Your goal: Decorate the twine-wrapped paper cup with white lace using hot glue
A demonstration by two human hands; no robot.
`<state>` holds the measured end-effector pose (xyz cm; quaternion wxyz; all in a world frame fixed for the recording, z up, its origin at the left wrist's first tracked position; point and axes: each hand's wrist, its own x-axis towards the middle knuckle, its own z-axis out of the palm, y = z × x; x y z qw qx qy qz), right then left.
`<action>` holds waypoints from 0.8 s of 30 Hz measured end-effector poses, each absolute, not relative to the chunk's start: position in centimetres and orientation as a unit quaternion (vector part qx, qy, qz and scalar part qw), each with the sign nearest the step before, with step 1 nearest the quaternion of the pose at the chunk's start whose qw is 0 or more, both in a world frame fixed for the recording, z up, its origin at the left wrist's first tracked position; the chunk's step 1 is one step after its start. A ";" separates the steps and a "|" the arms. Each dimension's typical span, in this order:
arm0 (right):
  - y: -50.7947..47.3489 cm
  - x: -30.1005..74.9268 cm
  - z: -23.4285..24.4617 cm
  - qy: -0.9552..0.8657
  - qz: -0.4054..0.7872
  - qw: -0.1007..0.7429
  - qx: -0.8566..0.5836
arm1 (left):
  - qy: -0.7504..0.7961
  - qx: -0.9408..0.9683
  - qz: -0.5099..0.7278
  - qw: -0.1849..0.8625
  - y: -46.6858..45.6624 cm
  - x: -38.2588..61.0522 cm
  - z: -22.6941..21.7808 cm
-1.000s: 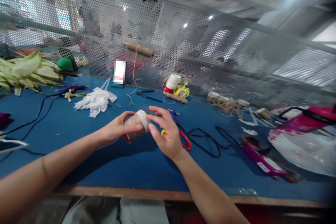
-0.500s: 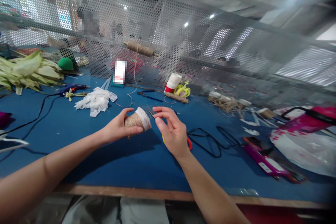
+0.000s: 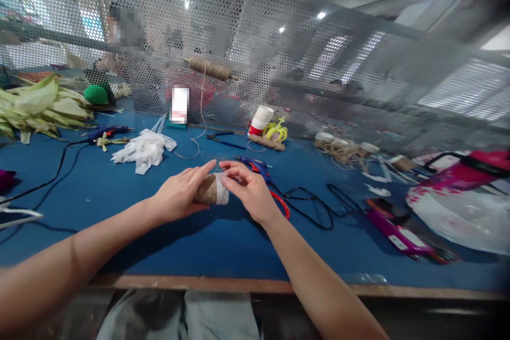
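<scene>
My left hand (image 3: 181, 194) is wrapped round a small twine-covered cylinder (image 3: 209, 190) with a white lace band at its right end, holding it on its side just above the blue table (image 3: 199, 247). My right hand (image 3: 249, 191) pinches the lace end of the same cylinder with thumb and fingertips. Red-handled scissors (image 3: 281, 203) lie on the table just behind my right hand.
A perforated metal screen (image 3: 279, 64) closes the back, with a twine spool (image 3: 210, 69) hung on it. White lace scraps (image 3: 144, 150), a glue gun (image 3: 105, 132), green leaves (image 3: 35, 106), black cables (image 3: 319, 212), a white spool (image 3: 261, 119) and a pink tool (image 3: 394, 236) lie around.
My right hand has closed in from spread fingers onto the lace end of the cylinder. The cylinder has tipped to lie more level and lower.
</scene>
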<state>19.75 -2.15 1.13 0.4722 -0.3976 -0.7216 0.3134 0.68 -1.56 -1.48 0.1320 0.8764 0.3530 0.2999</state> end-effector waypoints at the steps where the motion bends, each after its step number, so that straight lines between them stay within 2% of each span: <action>1: -2.3 19.8 1.2 -0.730 0.304 0.476 -0.385 | 0.355 0.874 0.301 0.140 -1.5 0.7 -1.5; 7: -3.0 20.4 2.1 -0.804 0.273 0.427 -0.309 | 0.380 0.837 0.315 0.237 -1.4 0.7 -1.1; 11: -2.0 21.0 2.0 -0.727 0.279 0.518 -0.354 | 0.382 0.823 0.328 0.262 -1.4 0.7 -0.8; 14: -0.1 22.8 2.3 -0.650 0.197 0.562 -0.472 | 0.391 0.815 0.336 0.264 -1.4 0.7 -0.7; 15: 0.7 23.6 2.5 -0.636 0.146 0.544 -0.528 | 0.395 0.814 0.335 0.262 -1.5 0.7 -0.7; 16: 1.5 24.5 2.7 -0.631 0.085 0.489 -0.596 | 0.398 0.815 0.334 0.256 -1.5 0.7 -0.7; 18: 3.2 26.3 2.8 -0.620 -0.017 0.271 -0.736 | 0.401 0.821 0.330 0.237 -1.4 0.7 -0.7; 19: 3.9 27.1 2.7 -0.620 -0.013 0.223 -0.752 | 0.401 0.825 0.329 0.224 -1.4 0.7 -0.7; 24: 6.6 28.8 0.6 -0.634 0.017 0.115 -0.765 | 0.390 0.841 0.338 0.165 -1.3 0.5 -0.1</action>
